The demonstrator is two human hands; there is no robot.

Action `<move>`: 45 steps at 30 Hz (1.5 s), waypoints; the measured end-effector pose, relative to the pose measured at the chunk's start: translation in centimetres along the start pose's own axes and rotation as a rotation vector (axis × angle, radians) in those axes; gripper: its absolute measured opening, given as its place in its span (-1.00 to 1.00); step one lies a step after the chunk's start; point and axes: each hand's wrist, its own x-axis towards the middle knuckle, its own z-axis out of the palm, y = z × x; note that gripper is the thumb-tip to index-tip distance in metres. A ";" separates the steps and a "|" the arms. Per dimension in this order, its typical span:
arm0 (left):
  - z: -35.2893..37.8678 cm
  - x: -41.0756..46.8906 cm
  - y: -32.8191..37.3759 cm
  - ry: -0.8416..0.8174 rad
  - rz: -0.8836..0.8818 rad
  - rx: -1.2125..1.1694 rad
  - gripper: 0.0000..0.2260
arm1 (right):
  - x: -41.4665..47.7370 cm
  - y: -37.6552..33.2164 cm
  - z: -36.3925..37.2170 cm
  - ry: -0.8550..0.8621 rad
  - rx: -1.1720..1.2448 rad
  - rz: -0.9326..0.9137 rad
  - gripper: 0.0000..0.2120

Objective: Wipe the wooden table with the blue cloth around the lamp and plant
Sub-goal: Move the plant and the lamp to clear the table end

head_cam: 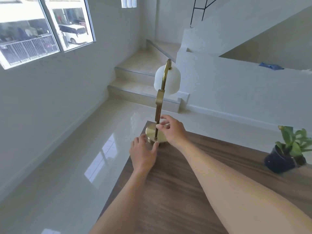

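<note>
A brass lamp (pixel 160 102) with a white shade stands on its round base at the far left corner of the dark wooden table (pixel 177 191). My left hand (pixel 143 152) rests with straight fingers against the near edge of the base. My right hand (pixel 172 130) has its fingers loosely curled beside the thin stem, thumb touching it. A small plant (pixel 287 152) in a dark pot sits at the table's right side. The blue cloth (pixel 271 66) lies far off on top of the white stair wall.
The table's left edge drops to a glossy tiled floor (pixel 67 157). Steps (pixel 140 85) rise behind the lamp, with a white half wall (pixel 236 92) to the right. A window (pixel 42 31) is at the upper left.
</note>
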 end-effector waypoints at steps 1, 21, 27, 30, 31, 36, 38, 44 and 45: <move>0.3 0.1 -0.1 -0.014 0.007 0.019 -0.50 | 0.2 -0.2 0.1 0.006 -0.037 -0.004 -0.70; 4.9 -2.4 5.5 -0.113 0.008 0.185 -0.38 | -1.5 1.2 -7.3 0.112 -0.211 0.052 -0.87; 9.4 -6.8 11.1 -0.209 0.065 0.136 -0.37 | -4.8 5.0 -13.9 0.162 -0.261 0.162 -0.84; 12.0 -9.4 13.7 -0.261 0.082 0.068 -0.38 | -6.8 7.0 -17.3 0.179 -0.311 0.216 -0.83; 12.7 -10.1 14.3 -0.272 0.090 0.055 -0.38 | -7.3 7.6 -18.2 0.182 -0.324 0.226 -0.84; 15.5 -13.3 17.5 -0.301 0.122 0.048 -0.36 | -9.3 10.5 -22.0 0.216 -0.316 0.282 -0.86; 16.4 -14.2 18.1 -0.304 0.130 0.053 -0.36 | -9.9 11.5 -22.9 0.222 -0.296 0.291 -0.86; 18.4 -15.8 18.7 -0.308 0.140 0.113 -0.33 | -11.0 14.2 -23.6 0.242 -0.278 0.324 -0.86; 18.7 -16.0 18.8 -0.306 0.141 0.130 -0.33 | -11.1 14.5 -23.6 0.248 -0.271 0.327 -0.86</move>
